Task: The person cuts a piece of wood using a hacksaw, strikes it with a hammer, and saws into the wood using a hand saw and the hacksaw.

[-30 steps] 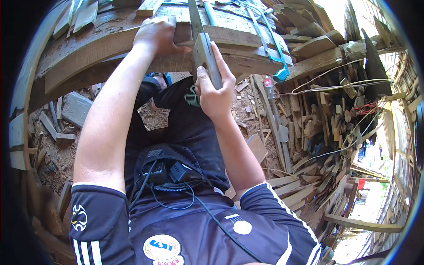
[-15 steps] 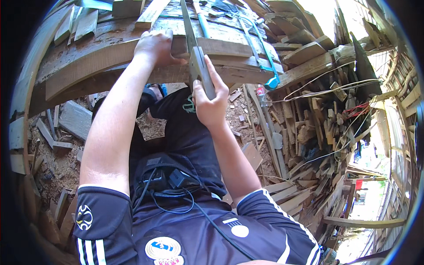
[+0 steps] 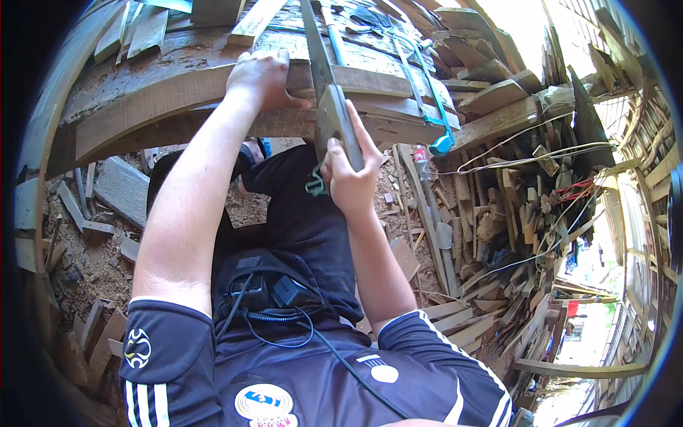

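With my right hand wrapped round its wooden handle, a handsaw points away from me across a wooden board on the bench's front edge. The blade lies just right of my left hand, whose fingers grip the board's top edge, thumb toward the blade. Beyond the board, to the right of the blade, lie a light-blue tool handle and a teal-framed bow saw. Whether the saw's teeth are within a cut I cannot make out.
Loose offcuts lie on the bench. Scrap wood and sawdust cover the floor beside my legs. At the right, piled timber has cables running across it, and a long beam extends behind. A bottle stands near the pile.
The handsaw and my right hand have moved down and toward me in the picture. My left hand and the bench appear lower too; my left hand keeps its hold on the board.
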Demonstrator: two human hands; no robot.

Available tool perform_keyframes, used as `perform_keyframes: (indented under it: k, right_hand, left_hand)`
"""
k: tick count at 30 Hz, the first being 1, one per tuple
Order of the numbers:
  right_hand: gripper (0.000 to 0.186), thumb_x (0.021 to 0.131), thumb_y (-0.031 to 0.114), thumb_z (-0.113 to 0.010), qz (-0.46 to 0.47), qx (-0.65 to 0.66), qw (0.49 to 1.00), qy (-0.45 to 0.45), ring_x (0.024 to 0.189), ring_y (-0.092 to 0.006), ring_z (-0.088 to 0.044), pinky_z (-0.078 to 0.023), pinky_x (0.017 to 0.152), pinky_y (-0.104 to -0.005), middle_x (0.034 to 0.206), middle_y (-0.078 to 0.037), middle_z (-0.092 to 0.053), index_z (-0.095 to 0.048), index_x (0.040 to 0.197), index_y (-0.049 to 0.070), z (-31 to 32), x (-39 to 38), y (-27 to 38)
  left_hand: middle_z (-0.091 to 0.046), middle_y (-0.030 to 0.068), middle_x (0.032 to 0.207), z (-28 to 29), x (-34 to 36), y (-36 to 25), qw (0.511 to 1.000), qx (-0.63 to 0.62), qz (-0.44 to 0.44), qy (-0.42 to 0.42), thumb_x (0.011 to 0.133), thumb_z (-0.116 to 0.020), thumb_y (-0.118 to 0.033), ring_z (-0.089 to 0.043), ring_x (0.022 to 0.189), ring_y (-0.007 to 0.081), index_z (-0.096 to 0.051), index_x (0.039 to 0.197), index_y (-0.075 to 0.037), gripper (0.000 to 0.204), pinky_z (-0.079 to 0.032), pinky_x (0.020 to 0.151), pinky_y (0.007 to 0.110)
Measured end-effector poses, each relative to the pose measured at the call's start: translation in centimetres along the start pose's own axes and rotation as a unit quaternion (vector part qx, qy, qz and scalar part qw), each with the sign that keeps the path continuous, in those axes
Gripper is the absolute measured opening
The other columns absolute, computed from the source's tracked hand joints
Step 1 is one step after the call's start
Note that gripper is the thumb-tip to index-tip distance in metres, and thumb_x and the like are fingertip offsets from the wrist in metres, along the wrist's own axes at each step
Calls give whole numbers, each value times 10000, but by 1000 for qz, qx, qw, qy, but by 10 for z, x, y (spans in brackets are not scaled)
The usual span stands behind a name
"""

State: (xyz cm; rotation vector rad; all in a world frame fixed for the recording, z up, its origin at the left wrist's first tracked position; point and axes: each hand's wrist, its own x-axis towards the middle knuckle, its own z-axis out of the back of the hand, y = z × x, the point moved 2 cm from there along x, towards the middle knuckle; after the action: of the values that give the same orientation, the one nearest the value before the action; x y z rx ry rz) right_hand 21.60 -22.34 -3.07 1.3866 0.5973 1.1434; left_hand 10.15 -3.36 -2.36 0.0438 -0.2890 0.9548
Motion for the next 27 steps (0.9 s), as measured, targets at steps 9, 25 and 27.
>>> perform_keyframes:
  k: [9,25,27]
  right_hand:
    - [641,917,-84,-457,-66,27,997,-13,578,-16,-494,-411,514,-178,1295,-179,-658,-377,1549,-12,30,-97,41]
    - [635,915,-52,-528,-54,-4,999,-1,678,-32,-544,-456,603,-184,1309,-157,-646,-406,1537,-13,20,-63,25]
    - [609,911,-33,-543,-24,15,1000,2,727,-33,-560,-461,623,-187,1220,-132,-673,-443,1512,-17,3,-19,-1]
  left_hand:
    - [-702,192,1199,-4,-4,0,998,-8,-28,-56,675,-726,-805,-702,1105,288,-596,1247,0,996,-539,961,407]
    - [-757,158,996,22,-11,-4,995,75,-48,-39,919,-584,-280,-753,886,228,-686,1010,-81,242,-558,710,374]
    - [-733,156,1124,-3,2,8,996,85,1,15,735,-743,-659,-726,1017,274,-633,1177,-29,777,-531,898,402]
